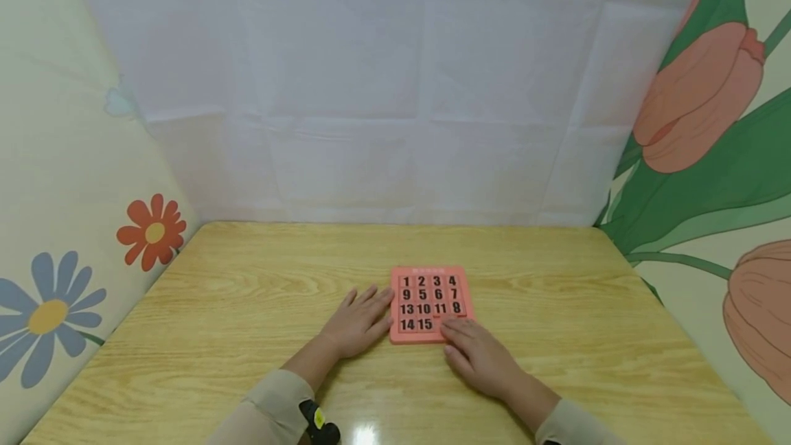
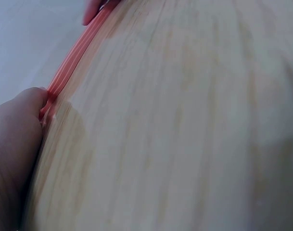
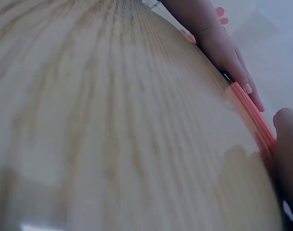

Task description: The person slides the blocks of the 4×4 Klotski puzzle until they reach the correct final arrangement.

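A pink sliding number puzzle (image 1: 417, 338) lies flat on the wooden table. Its visible tiles read 1 2 3 4, then 9 5 6 7, then 13 10 11 8, with 14 and 15 in the bottom row. My left hand (image 1: 355, 327) rests on the table and touches the puzzle's left edge with spread, fairly straight fingers. Over the lower right corner lie the extended fingers of my right hand (image 1: 485, 359), hiding that part of the bottom row. Both wrist views catch only the puzzle's thin pink side (image 2: 71, 65), with the right hand (image 3: 288, 149) beside it in the right wrist view.
The wood-grain table (image 1: 266, 273) reaches back to a creased white cloth (image 1: 346, 88). Flower-patterned cloth (image 1: 49, 191) hangs on the left, and a tulip-patterned one (image 1: 698, 101) on the right. A black wrist device (image 1: 318, 423) sits at the left cuff.
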Demonstrator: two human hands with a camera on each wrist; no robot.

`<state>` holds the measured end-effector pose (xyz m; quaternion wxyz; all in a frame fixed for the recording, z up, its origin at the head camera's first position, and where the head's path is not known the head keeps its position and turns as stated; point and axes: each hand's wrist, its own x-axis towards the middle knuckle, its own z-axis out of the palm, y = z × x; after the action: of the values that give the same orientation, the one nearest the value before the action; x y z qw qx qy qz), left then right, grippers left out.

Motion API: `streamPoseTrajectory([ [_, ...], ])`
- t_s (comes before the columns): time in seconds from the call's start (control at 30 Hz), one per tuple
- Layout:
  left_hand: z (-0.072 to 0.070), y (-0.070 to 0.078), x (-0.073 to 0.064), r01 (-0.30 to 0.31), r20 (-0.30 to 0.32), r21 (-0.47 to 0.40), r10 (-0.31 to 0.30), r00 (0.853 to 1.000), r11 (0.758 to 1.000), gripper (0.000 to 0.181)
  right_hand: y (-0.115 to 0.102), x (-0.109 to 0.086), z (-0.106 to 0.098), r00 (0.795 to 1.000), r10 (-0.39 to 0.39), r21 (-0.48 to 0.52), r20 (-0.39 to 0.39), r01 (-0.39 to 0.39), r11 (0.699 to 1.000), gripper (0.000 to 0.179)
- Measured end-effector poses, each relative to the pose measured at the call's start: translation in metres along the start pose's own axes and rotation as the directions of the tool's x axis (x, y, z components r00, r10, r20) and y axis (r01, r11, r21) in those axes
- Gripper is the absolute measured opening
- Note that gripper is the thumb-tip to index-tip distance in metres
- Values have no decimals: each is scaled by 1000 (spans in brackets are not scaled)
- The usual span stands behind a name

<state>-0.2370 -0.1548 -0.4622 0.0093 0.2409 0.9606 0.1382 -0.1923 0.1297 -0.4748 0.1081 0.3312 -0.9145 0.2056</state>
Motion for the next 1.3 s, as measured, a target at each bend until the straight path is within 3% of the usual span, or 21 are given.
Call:
streamPoseTrajectory([
  [0.47,-5,1,-1,-3,4,2,3,1000,1000,59,8,-4,-8,995,92,27,44,-94,995,42],
  [0.77,-4,1,-1,-3,5,-1,3,1000,1000,59,0,1,-3,999,31,12,13,-32,999,40],
  [1.0,-2,2,-1,2,-4,-4,-2,1000,1000,58,-18,16,5,995,23,52,96,-28,998,44],
  [1.3,0,1,-1,5,-11,-1,-5,1000,1000,58,-25,24,10,993,-1,54,118,-6,999,45],
])
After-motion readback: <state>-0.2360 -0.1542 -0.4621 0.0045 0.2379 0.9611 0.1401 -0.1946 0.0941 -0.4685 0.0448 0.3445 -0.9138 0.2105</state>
